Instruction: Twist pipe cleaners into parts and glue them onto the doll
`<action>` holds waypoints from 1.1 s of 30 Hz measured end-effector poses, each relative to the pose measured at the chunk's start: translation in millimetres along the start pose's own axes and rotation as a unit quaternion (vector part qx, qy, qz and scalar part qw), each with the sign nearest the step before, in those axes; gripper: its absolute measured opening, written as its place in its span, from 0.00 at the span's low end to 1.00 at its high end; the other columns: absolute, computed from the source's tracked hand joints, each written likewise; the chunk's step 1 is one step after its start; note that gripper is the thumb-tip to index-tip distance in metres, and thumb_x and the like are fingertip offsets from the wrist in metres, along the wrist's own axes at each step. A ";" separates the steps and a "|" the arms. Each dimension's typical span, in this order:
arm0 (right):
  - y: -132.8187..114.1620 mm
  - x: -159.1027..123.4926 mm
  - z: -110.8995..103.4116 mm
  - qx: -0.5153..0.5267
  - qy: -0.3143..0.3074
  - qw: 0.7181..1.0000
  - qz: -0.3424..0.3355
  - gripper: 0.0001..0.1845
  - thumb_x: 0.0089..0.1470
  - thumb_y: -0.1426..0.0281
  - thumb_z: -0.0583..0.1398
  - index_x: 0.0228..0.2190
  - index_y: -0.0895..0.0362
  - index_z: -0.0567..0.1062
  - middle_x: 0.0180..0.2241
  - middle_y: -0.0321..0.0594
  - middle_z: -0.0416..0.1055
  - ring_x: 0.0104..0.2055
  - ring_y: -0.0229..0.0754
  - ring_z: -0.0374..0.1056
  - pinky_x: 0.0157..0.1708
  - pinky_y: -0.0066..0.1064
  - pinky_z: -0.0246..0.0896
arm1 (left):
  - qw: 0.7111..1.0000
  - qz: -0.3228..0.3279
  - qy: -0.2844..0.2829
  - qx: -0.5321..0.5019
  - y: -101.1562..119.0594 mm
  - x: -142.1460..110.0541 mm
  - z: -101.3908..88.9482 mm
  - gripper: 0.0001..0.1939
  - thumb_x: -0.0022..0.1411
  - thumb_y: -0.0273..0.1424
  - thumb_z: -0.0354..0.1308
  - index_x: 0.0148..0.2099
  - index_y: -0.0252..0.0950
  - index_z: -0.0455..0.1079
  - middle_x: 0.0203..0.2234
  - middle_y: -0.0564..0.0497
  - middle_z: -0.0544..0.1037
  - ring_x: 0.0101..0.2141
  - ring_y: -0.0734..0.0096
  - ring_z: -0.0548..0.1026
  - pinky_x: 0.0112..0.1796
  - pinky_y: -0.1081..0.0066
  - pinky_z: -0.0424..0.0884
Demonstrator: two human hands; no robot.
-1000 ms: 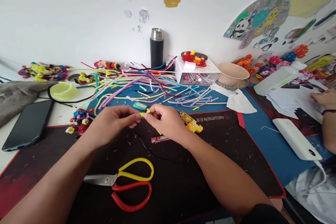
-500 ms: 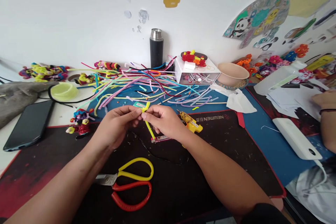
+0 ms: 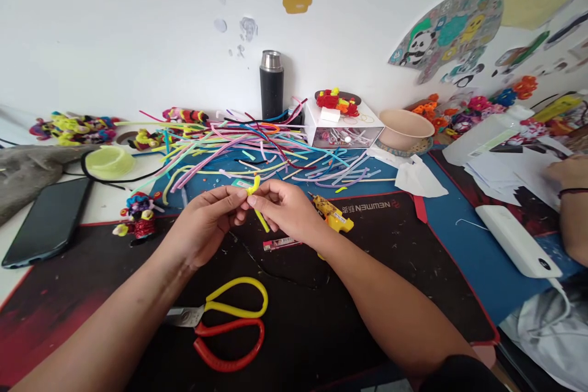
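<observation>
A yellow pipe cleaner [image 3: 262,221] is pinched between both hands above the dark desk mat. My left hand [image 3: 212,214] holds its bent upper part from the left, thumb and index finger together. From the right, my right hand [image 3: 287,208] grips it at the same spot with thumb and fingers. One end sticks up above the thumbs and the other slants down below. Under the hands lies a thin red-and-white stick-like item [image 3: 281,244]. Scissors [image 3: 229,324] with one yellow and one red handle rest nearer to me. Beyond my right wrist is a yellow glue gun [image 3: 334,215].
Many coloured pipe cleaners [image 3: 220,147] spread along the back. Behind them stand a black thermos [image 3: 272,89], a white box [image 3: 342,122] and a bowl [image 3: 404,128]. A phone [image 3: 48,220] and small doll [image 3: 138,217] lie left; a power bank [image 3: 517,239] and another person's arm [image 3: 574,220] are right.
The lower end of the yellow pipe cleaner has swung up and left and looks shorter below the fingers. Both hands keep their pinch at nearly the same place.
</observation>
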State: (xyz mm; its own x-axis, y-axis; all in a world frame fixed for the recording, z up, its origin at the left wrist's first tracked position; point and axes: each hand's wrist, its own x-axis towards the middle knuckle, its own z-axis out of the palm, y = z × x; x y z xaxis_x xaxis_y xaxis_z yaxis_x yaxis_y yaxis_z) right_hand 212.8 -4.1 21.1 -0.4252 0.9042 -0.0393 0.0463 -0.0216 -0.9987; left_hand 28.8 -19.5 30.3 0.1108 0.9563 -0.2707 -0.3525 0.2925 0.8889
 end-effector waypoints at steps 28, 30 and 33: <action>-10.7 -2.5 -7.3 0.215 -0.121 0.960 0.133 0.23 0.46 0.56 0.79 0.31 0.56 0.76 0.18 0.24 0.59 0.19 0.29 0.49 0.19 0.24 0.44 | 0.841 0.307 -0.171 0.411 26.0 -4.9 -30.4 0.14 0.77 0.39 0.62 0.59 0.55 0.84 0.65 0.50 0.81 0.67 0.50 0.75 0.67 0.53 0.72; -10.4 -2.5 -7.0 0.219 -0.128 0.958 0.131 0.23 0.46 0.56 0.79 0.33 0.57 0.78 0.18 0.23 0.59 0.19 0.29 0.50 0.19 0.23 0.45 | 0.835 0.307 -0.185 0.417 23.7 -4.8 -29.8 0.15 0.78 0.38 0.60 0.60 0.54 0.83 0.68 0.49 0.78 0.68 0.51 0.75 0.67 0.52 0.71; -9.9 -2.7 -6.8 0.224 -0.139 0.956 0.131 0.24 0.47 0.55 0.79 0.33 0.58 0.78 0.18 0.23 0.60 0.19 0.29 0.50 0.19 0.24 0.48 | 0.833 0.302 -0.182 0.425 19.9 -3.4 -30.4 0.14 0.77 0.40 0.61 0.58 0.50 0.83 0.68 0.47 0.78 0.67 0.49 0.75 0.67 0.52 0.71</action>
State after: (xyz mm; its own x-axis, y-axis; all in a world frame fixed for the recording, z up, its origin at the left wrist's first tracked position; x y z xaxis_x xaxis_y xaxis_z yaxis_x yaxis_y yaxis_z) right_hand 219.6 -3.5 31.2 -0.6783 0.6959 -0.2358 -0.1803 -0.4688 -0.8647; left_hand -6.8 -16.8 37.7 0.4817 0.8183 0.3134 0.3231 -0.4983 0.8045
